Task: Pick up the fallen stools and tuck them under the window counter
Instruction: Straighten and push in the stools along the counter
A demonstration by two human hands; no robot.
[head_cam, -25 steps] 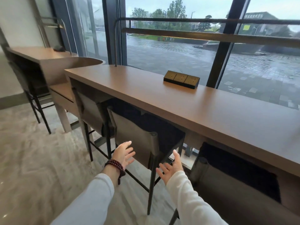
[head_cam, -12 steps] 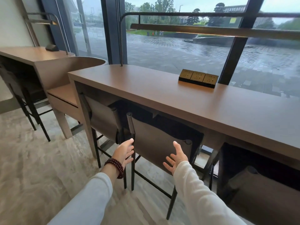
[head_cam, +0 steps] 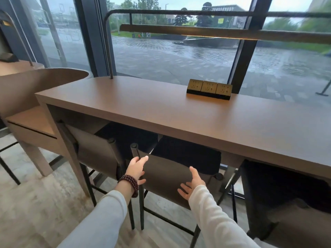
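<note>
Three stools stand upright under the brown window counter [head_cam: 161, 111]. The middle stool [head_cam: 166, 178] has a taupe backrest, a black seat and thin black legs. My left hand [head_cam: 137, 167], with a bead bracelet on its wrist, touches the left end of that backrest near its post, fingers straight. My right hand [head_cam: 192, 183] is spread open in front of the backrest's right half, just off it or brushing it. The left stool [head_cam: 95, 154] sits close beside the middle one. The right stool [head_cam: 286, 203] shows only partly at the frame's edge.
A gold triple socket block [head_cam: 209, 88] sits on the counter by the window. A metal rail with a light bar [head_cam: 197, 32] rises over the counter. A lower curved bench [head_cam: 30, 120] adjoins the counter on the left. The pale marble floor [head_cam: 35, 212] lies open at lower left.
I have stepped closer and more squarely to the counter. Both hands have come forward to the middle stool's backrest; the left one now touches it. The stool sits deeper under the counter.
</note>
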